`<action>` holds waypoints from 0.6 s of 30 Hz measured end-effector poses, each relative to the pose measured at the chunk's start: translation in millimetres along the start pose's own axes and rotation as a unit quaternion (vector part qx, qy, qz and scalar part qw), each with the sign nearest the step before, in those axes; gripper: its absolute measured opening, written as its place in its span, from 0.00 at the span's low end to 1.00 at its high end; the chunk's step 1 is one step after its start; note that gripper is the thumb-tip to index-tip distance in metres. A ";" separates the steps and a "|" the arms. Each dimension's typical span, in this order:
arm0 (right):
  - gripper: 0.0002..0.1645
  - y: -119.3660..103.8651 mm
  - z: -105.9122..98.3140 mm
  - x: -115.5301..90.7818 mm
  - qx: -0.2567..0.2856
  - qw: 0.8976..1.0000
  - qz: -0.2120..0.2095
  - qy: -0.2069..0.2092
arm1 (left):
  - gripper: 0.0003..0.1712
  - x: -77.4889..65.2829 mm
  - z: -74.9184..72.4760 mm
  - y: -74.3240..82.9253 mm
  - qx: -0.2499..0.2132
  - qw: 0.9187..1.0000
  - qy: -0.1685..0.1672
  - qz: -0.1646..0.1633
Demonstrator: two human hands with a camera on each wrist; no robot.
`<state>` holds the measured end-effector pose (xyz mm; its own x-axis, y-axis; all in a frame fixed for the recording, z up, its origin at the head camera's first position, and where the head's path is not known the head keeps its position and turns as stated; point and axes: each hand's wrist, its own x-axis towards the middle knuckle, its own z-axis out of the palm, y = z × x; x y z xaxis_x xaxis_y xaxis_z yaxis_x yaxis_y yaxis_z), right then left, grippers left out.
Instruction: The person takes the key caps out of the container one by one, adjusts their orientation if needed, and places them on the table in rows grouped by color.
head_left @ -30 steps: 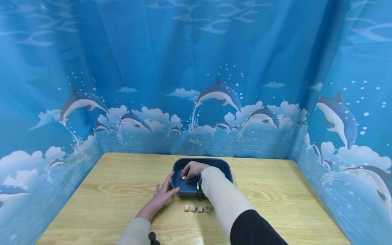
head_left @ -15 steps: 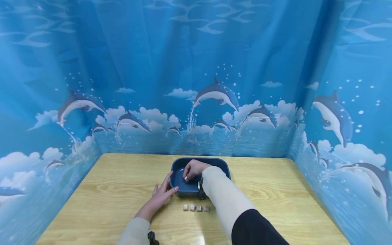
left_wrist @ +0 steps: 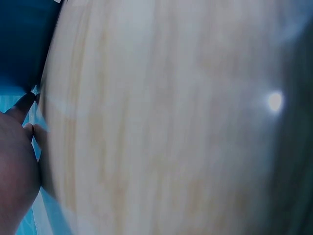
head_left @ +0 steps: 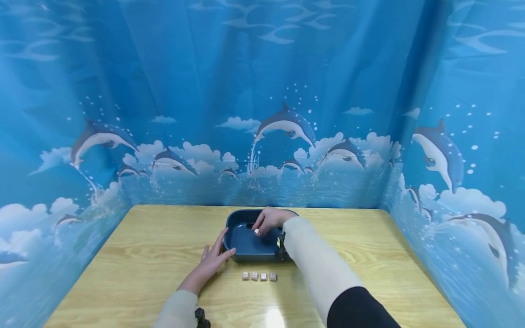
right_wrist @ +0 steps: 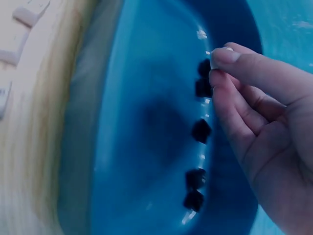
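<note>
My right hand (head_left: 271,219) is over the dark blue tray (head_left: 243,247), pinching a small white keycap (head_left: 256,232) between thumb and fingertips. In the right wrist view the fingers largely cover that keycap, with a pale edge showing at the fingertips. Several black keycaps (right_wrist: 200,131) lie along the far side of the tray floor. My left hand (head_left: 211,260) rests at the tray's near left corner, fingers spread, with the thumb on the front side and the fingertips along the left rim. Only part of that hand shows in the left wrist view.
Several white keycaps (head_left: 254,276) stand in a short row on the wooden table (head_left: 143,264), just in front of the tray. A blue dolphin-print curtain (head_left: 184,114) encloses the back and both sides of the table.
My right hand has risen and moved right within the tray, still pinching the white keycap. The left hand stays at the tray corner. The head view has shifted slightly.
</note>
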<state>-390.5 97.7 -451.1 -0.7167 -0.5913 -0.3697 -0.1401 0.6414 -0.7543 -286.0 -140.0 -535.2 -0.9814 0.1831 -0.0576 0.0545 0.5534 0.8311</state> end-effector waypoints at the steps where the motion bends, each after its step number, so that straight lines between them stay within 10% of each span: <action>1: 0.16 0.0 -1.9 -3.2 0.004 1.000 -0.004 0.002 | 0.44 0.1 -0.1 0.0 0.001 1.000 0.002 0.002; 18: 0.11 5.6 0.3 -47.8 -0.011 0.996 -0.067 0.063 | 0.46 -2.5 -2.3 4.5 0.005 1.000 0.000 0.004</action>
<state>-356.8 129.4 -437.8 -0.7705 -0.6073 -0.1936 -0.2548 0.5718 -0.7798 -283.8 -139.8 -530.1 -0.9809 0.1876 -0.0510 0.0642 0.5600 0.8260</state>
